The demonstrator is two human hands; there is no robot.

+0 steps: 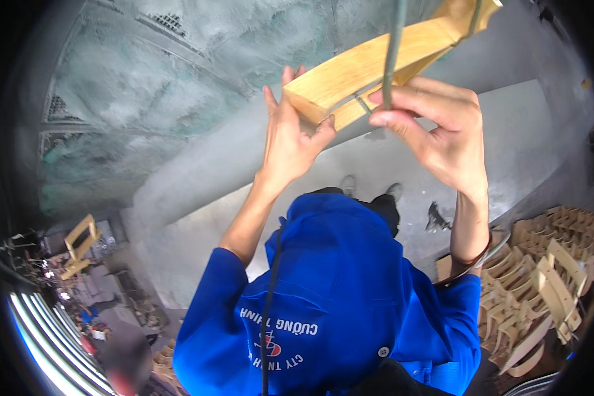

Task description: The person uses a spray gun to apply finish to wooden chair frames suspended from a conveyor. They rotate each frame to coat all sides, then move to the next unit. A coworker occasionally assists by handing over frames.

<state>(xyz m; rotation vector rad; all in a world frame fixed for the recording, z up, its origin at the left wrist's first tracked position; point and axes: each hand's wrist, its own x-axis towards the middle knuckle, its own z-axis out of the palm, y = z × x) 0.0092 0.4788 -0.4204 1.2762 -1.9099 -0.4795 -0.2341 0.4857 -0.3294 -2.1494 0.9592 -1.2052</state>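
Note:
A curved, yellow wooden frame [369,61] is tilted up in front of me, its right end higher than its left. My left hand [289,137] grips the frame's lower left corner, thumb on the near side and fingers behind. A thin grey-green metal rod [394,49] comes down from the top edge and crosses in front of the frame. The thumb and index finger of my right hand [442,125] pinch the rod's lower end. Beside those fingertips a short metal piece [362,103] shows inside the frame. Another thin rod [474,18] crosses the frame's far right end.
A dusty, grey-green stained wall [152,79] with grilles stands ahead. Bare wooden parts [528,297] are stacked at the lower right. Another wooden frame [81,239] stands among clutter at the left. A blurred person [127,360] is at the lower left.

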